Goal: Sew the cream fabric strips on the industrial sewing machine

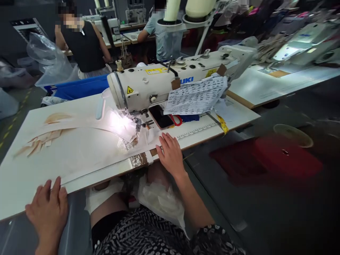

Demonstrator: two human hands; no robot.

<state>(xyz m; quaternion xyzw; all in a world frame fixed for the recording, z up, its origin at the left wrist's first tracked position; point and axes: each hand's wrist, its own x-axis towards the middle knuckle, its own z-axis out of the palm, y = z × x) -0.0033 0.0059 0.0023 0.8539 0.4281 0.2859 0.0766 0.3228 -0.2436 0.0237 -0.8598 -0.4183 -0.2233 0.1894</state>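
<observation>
A white sewing machine (143,86) is filling the centre of the frame, its arm reaching toward the upper right, and its lamp is throwing a glare over the needle area. A printed sheet (196,95) is hanging from the machine's front, right of centre, and is partly covering the work space behind it. Below the sheet's left edge, a phone (161,117) is lying beside a red ring-shaped handle (176,120), and a yellow tape (223,124) is hanging over the table's front edge. Two thread cones (172,10) (199,8) are standing at the top. In the upper left, a clear plastic bag (47,58) is bulging near a blue cloth (82,86); two people (86,46) (166,39) are sitting beyond. A blurred red object (265,156) is showing at the right.

A long white piece (87,152) is lying on the white table (16,177), stretching from the lower left toward the centre and passing under the glare. Beige strips (39,141) are lying along its far side at the left.

The left hand (49,209) is resting at the table's edge in the lower left, unclenched, fingers slightly parted, fingertips near the piece's corner. The right hand (171,154) is lying loosely open at the centre, fingers extended and touching the surface beside the piece's right end; neither hand is gripping anything visible.
</observation>
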